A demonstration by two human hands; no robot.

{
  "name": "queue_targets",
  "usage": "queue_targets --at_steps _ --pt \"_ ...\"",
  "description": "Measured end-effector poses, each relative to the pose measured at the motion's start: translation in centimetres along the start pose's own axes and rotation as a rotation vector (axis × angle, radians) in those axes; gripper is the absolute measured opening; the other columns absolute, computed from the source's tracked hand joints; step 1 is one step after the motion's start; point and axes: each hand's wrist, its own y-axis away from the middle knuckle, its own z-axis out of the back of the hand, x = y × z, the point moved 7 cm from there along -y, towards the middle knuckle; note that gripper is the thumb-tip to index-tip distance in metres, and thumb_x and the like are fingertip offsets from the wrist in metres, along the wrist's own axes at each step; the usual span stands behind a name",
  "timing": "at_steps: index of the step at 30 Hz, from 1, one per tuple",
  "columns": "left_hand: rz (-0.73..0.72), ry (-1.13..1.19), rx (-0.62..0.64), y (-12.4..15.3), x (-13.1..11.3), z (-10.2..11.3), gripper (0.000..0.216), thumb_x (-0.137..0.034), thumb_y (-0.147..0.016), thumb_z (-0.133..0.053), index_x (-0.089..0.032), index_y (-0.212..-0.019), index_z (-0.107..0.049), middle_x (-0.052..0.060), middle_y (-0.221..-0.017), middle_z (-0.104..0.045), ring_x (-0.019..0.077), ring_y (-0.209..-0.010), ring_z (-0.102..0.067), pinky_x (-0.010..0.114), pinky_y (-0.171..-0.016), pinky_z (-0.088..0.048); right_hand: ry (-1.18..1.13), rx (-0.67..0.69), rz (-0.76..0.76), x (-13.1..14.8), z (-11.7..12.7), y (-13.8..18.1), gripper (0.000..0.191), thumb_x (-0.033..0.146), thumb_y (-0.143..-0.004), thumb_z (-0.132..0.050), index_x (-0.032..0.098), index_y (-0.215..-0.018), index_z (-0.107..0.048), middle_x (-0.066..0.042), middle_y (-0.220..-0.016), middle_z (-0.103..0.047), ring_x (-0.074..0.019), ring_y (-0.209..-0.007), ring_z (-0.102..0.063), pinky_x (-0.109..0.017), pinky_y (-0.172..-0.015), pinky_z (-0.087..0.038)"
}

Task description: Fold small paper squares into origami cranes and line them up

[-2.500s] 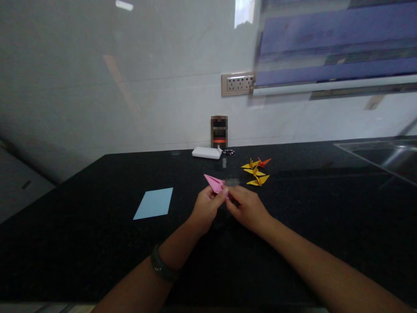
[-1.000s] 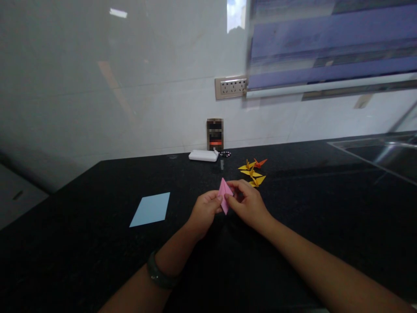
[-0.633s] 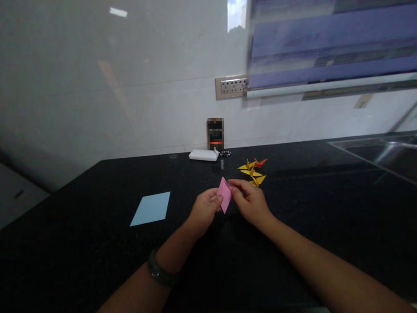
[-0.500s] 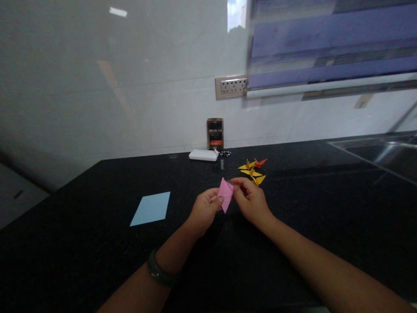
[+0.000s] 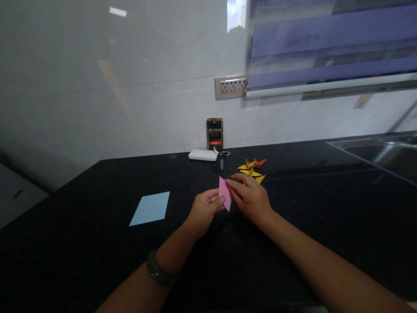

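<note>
Over the smooth black worktop [image 5: 81, 200], the left grip [image 5: 202, 211] and right grip [image 5: 252, 195] are pinching a folded pink paper piece [image 5: 223, 188]; behind, a purple-striped blind [image 5: 312, 37] is hanging by a glossy pale-grey wall [image 5: 156, 100].

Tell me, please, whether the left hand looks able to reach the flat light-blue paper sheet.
Probably yes: the left hand has the flat light-blue paper sheet lying uncovered to its left, with nothing seen between them. It does hold the folded pink paper, so it may need freeing first.

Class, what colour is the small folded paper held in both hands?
The small folded paper is pink, clearest in the head view.
</note>
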Motion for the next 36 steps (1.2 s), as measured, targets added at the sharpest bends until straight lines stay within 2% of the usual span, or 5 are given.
queue_targets --at_steps 5,11,19,31,36 --pt "-0.020 0.012 -0.014 -0.03 -0.18 0.03 0.038 -0.027 -0.067 -0.064 -0.013 -0.102 -0.061 0.009 -0.084 -0.067 0.0155 -0.071 -0.060 0.029 -0.070 -0.044 -0.002 0.005 0.021 0.24 -0.10 -0.05 0.025 0.020 -0.081 -0.046 0.021 -0.101 -0.061 -0.009 -0.098 -0.060 -0.0197 -0.090 -0.054 -0.034 -0.076 -0.046" --pt "-0.014 -0.051 -0.061 -0.05 -0.39 0.12 0.037 -0.025 -0.064 -0.066 -0.011 -0.098 -0.062 0.007 -0.077 -0.067 0.0125 -0.064 -0.058 0.024 -0.062 -0.043 0.050 0.025 0.048 0.50 -0.03 -0.06 0.026 0.022 -0.081 -0.045 0.019 -0.103 -0.061 -0.010 -0.101 -0.060 -0.0202 -0.092 -0.053 -0.033 -0.076 -0.046" --pt "-0.019 -0.030 -0.041 0.04 -0.39 -0.08 0.036 -0.025 -0.067 -0.064 -0.011 -0.100 -0.061 0.007 -0.077 -0.067 0.0132 -0.065 -0.059 0.025 -0.065 -0.044 0.063 0.024 0.051 0.61 0.03 -0.04 0.025 0.023 -0.081 -0.046 0.022 -0.102 -0.061 -0.009 -0.101 -0.060 -0.0204 -0.093 -0.052 -0.034 -0.075 -0.046" --pt "-0.023 -0.080 -0.073 0.05 -0.58 0.04 0.038 -0.026 -0.065 -0.066 -0.011 -0.100 -0.062 0.007 -0.077 -0.067 0.0136 -0.066 -0.059 0.024 -0.063 -0.044 0.047 0.013 0.031 0.68 0.20 -0.15 0.019 0.020 -0.080 -0.046 0.020 -0.090 -0.063 -0.009 -0.094 -0.059 -0.0200 -0.087 -0.052 -0.032 -0.074 -0.044" --pt "-0.042 -0.113 -0.102 0.04 -0.84 0.24 0.033 -0.024 -0.067 -0.062 -0.011 -0.097 -0.063 0.007 -0.079 -0.067 0.0155 -0.071 -0.059 0.026 -0.066 -0.043 -0.089 -0.007 -0.086 -0.04 0.23 -0.14 0.013 0.016 -0.078 -0.046 0.018 -0.080 -0.059 -0.006 -0.078 -0.057 -0.0168 -0.076 -0.053 -0.029 -0.067 -0.044"
